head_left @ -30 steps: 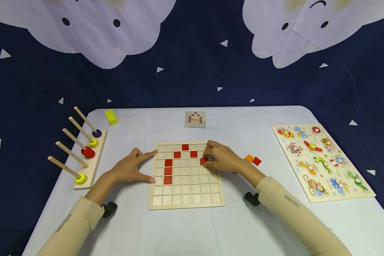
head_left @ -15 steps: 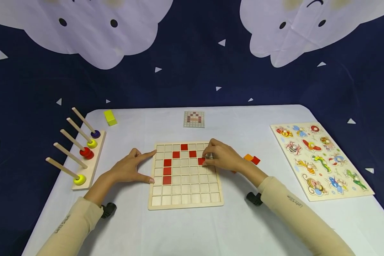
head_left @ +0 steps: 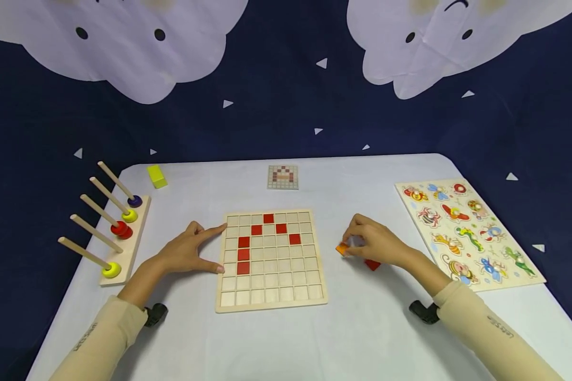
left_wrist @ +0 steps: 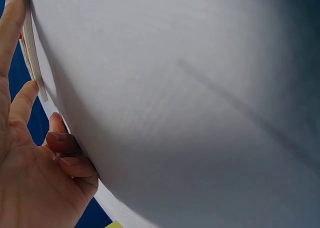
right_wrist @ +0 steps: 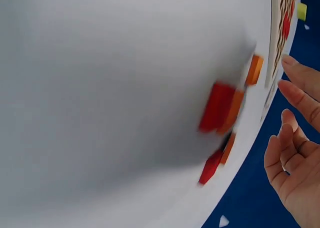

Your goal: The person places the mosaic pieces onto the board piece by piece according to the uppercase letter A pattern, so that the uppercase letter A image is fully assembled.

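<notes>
A square wooden grid board (head_left: 273,281) lies in the middle of the table, with several red square tiles (head_left: 243,254) set in an arch shape in its cells. My left hand (head_left: 183,250) spreads thumb and index finger against the board's left edge; its other fingers curl loosely in the left wrist view. Right of the board, my right hand (head_left: 375,242) hovers over loose tiles with fingertips near an orange tile (head_left: 341,248). A red tile (head_left: 373,264) shows below that hand. In the right wrist view the fingers hold nothing, and a red tile (right_wrist: 216,106) lies among orange ones.
A small pattern card (head_left: 283,177) lies behind the board. At the left stand a peg rack (head_left: 132,244) with coloured rings and a yellow block (head_left: 157,176). An insect puzzle board (head_left: 438,214) lies at the right.
My right hand has left the red tile in the board's right part and moved right to the loose tiles. My left hand stays at the board's edge. The head view has shifted slightly.
</notes>
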A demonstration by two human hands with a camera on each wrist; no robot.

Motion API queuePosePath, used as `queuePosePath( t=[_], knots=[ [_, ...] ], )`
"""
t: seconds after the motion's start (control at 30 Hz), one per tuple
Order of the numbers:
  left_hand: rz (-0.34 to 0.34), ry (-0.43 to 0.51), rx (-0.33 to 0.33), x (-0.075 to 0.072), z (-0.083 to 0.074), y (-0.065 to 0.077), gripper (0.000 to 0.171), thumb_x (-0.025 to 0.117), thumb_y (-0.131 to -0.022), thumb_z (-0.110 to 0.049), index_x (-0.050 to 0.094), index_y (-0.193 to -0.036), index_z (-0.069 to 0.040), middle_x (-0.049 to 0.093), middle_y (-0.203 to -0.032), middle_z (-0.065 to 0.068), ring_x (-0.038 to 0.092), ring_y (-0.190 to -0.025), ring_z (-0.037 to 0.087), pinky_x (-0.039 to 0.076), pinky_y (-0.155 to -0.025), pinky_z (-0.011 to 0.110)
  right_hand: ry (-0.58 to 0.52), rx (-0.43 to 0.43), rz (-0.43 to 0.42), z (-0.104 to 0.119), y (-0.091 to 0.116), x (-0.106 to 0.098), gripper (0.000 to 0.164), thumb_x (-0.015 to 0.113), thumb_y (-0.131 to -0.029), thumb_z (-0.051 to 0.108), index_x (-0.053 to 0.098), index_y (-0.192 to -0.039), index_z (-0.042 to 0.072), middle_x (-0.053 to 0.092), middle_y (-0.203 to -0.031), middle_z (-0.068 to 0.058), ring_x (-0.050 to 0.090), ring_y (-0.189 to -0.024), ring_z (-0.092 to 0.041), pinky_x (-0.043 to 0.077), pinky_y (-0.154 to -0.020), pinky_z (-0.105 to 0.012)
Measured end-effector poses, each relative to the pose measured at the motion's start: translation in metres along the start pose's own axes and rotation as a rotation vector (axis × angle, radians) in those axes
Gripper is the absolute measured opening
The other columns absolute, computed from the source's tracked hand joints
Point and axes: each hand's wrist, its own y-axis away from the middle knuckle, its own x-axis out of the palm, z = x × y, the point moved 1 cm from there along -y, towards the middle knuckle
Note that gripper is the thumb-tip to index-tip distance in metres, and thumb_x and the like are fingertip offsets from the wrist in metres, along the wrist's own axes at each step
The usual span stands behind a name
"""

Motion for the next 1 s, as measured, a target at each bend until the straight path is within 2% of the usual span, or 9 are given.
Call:
queuePosePath(
  t=[0.2,0.43,0.7,1.0],
  knots=[
    [0.003,-0.004,-0.002,0.000,0.000,0.000,0.109,0.085,-0.062,-0.064,0.041,-0.152,-0.024,0.040,-0.101,0.009,0.044,-0.082,0.020,0.035,-0.065,0.031,-0.010,0.022,-0.013,-0.017,0.030,-0.008,0.018,0.086,-0.077,0.019,0.076,-0.092,0.018,0.056,-0.093,0.004,0.057,-0.090,-0.016,0.048,-0.082,-0.037],
    [0.000,-0.007,-0.001,0.000,0.000,0.000,0.109,0.085,-0.061,-0.065,0.041,-0.152,-0.024,0.040,-0.101,0.009,0.044,-0.082,0.020,0.035,-0.064,0.031,-0.023,0.039,-0.005,-0.028,0.052,-0.011,0.021,0.086,-0.075,0.016,0.076,-0.093,0.019,0.054,-0.093,0.002,0.050,-0.087,-0.016,0.042,-0.077,-0.029],
    [0.004,0.002,-0.005,0.000,0.000,0.000,0.109,0.085,-0.061,-0.064,0.041,-0.152,-0.024,0.039,-0.101,0.009,0.044,-0.082,0.020,0.035,-0.064,0.031,0.025,0.013,-0.007,-0.034,0.059,-0.004,0.025,0.086,-0.074,0.012,0.077,-0.096,0.017,0.052,-0.094,0.002,0.049,-0.087,-0.014,0.043,-0.076,-0.029],
    [0.002,0.002,-0.003,0.001,0.002,-0.001,0.108,0.085,-0.061,-0.064,0.042,-0.152,-0.024,0.038,-0.100,0.008,0.043,-0.081,0.019,0.035,-0.064,0.031,0.079,-0.056,-0.071,-0.033,0.058,0.002,0.022,0.088,-0.071,0.012,0.073,-0.085,0.020,0.051,-0.092,0.007,0.050,-0.084,-0.009,0.045,-0.072,-0.028]
  ],
)
